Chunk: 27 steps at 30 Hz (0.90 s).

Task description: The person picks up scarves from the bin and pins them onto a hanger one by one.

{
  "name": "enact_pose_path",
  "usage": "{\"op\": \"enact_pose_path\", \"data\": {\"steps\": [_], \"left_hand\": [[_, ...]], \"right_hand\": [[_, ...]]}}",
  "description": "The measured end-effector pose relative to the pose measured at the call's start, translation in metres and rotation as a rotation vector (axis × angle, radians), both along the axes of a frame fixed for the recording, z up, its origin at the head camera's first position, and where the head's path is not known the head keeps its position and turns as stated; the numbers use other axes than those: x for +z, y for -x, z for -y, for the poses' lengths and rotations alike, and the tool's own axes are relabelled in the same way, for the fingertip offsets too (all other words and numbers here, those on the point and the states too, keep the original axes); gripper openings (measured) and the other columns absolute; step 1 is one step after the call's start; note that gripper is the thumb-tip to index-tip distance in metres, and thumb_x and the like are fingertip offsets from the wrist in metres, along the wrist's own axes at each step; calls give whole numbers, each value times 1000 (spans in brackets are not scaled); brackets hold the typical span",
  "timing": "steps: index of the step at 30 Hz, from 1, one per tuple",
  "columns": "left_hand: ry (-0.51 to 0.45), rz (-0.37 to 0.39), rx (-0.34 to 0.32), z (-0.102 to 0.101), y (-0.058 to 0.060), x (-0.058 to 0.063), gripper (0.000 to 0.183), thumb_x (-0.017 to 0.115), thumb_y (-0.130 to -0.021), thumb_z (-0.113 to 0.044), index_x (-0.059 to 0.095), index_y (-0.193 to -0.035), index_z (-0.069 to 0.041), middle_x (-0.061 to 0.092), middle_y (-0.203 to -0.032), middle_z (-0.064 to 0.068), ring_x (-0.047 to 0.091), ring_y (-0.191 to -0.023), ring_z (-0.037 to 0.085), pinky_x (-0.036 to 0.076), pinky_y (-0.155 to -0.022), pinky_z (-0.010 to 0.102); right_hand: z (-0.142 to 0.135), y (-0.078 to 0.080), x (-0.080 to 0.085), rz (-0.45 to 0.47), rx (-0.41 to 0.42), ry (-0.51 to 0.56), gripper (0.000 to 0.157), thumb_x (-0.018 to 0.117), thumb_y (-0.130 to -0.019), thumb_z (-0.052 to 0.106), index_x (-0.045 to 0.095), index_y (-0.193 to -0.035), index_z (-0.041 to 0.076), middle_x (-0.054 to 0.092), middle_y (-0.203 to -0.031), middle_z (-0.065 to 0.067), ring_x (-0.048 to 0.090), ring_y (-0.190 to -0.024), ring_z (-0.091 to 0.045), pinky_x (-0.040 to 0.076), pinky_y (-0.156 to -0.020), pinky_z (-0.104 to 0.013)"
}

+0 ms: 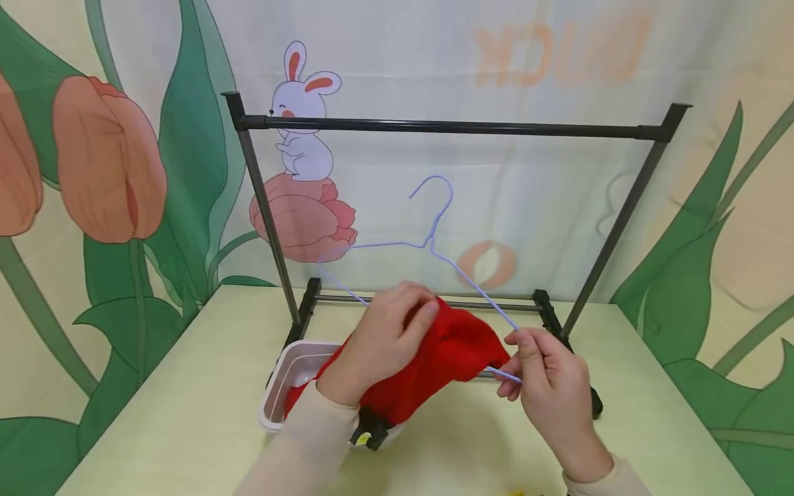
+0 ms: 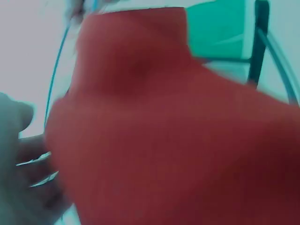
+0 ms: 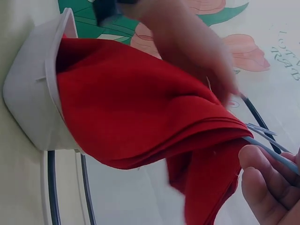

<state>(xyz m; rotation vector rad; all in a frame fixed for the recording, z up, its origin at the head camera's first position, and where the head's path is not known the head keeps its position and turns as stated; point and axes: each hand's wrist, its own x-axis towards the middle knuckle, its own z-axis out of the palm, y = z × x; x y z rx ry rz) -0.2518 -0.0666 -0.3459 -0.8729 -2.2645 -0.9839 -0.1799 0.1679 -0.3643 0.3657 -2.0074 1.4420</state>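
Right hand: fingers curled, pinching the lavender wire clothes hanger at one corner
Left hand: fingers bent at the red cloth; cannot tell whether they grip it
Cloth: over the hanger's bottom bar, trailing into the white plastic tub
Black tubular rack: behind

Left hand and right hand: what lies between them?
Red fabric cloth lies between the left hand and right hand in the head view, with the lower bar of a thin lavender hanger emerging from it.
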Motion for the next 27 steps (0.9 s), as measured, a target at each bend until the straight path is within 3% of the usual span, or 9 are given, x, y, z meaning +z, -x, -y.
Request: {"op": "enact_pose_path", "data": {"steps": [2, 3, 5, 7, 10, 14, 17, 19, 27], "left_hand": [[-159, -55, 60, 22, 2, -4, 14, 63, -106, -12, 74, -108, -3, 73, -110, 12, 70, -105, 30, 58, -99, 48], [-220, -33, 96, 32, 2, -7, 14, 63, -105, -10, 73, -107, -1, 72, -111, 15, 69, -108, 32, 56, -101, 51], [-258, 138, 187, 53, 2, -14, 18, 62, -107, -15, 71, -117, -3, 70, -119, 15, 66, -113, 34, 55, -101, 54], [-195, 388, 238, 69, 3, -24, 32, 62, -109, -27, 66, -134, -6, 68, -132, 14, 64, -123, 34, 54, -106, 57], [-39, 682, 200, 82, 7, -43, 53, 64, -108, -38, 54, -155, -14, 64, -147, 11, 63, -133, 33, 55, -109, 58], [-48, 805, 107, 82, 13, -59, 44, 70, -106, -29, 63, -147, -15, 73, -129, 7, 70, -114, 27, 62, -98, 47], [-96, 777, 105, 83, 13, -57, 30, 70, -106, -25, 70, -134, -14, 75, -116, 5, 68, -101, 22, 62, -89, 40], [-118, 706, 108, 85, 11, -50, 27, 69, -106, -23, 71, -131, -12, 76, -114, 7, 69, -98, 23, 62, -87, 39], [-128, 226, 136, 77, -6, 2, 15, 74, -102, -9, 73, -117, -10, 71, -109, 8, 64, -100, 25, 61, -84, 41]], "right_hand": [[-1, -1, 2, 2, 8, 19, 17, 59, -109, 0, 72, -98, -4, 70, -60, -9, 64, -43, -8, 55, -44, -24], [-2, -1, 3, 4, 6, 22, 17, 59, -109, 0, 71, -98, -4, 70, -60, -8, 64, -43, -8, 55, -44, -24], [-4, -2, 5, 20, -1, 29, 18, 59, -109, 2, 71, -98, -5, 69, -60, -6, 64, -43, -10, 56, -45, -24], [-5, -2, 6, 40, -7, 36, 18, 58, -110, 3, 70, -98, -4, 69, -60, -4, 64, -42, -11, 56, -45, -25], [-7, -2, 6, 71, -10, 54, 19, 58, -111, 5, 70, -98, -3, 68, -60, -2, 65, -42, -12, 56, -46, -25], [-7, -1, 3, 96, -4, 74, 20, 57, -111, 7, 70, -99, -2, 69, -60, -4, 65, -43, -13, 56, -46, -25], [-6, 0, 1, 102, -6, 60, 19, 58, -111, 7, 70, -98, -2, 69, -60, -3, 65, -43, -12, 56, -46, -25], [-5, -1, 1, 104, -8, 49, 19, 59, -111, 7, 70, -98, -2, 69, -61, -2, 65, -43, -11, 57, -46, -25], [-4, -1, -6, 116, -14, -3, 17, 61, -110, 6, 71, -98, -1, 70, -62, -8, 64, -42, -10, 56, -46, -24]]}}
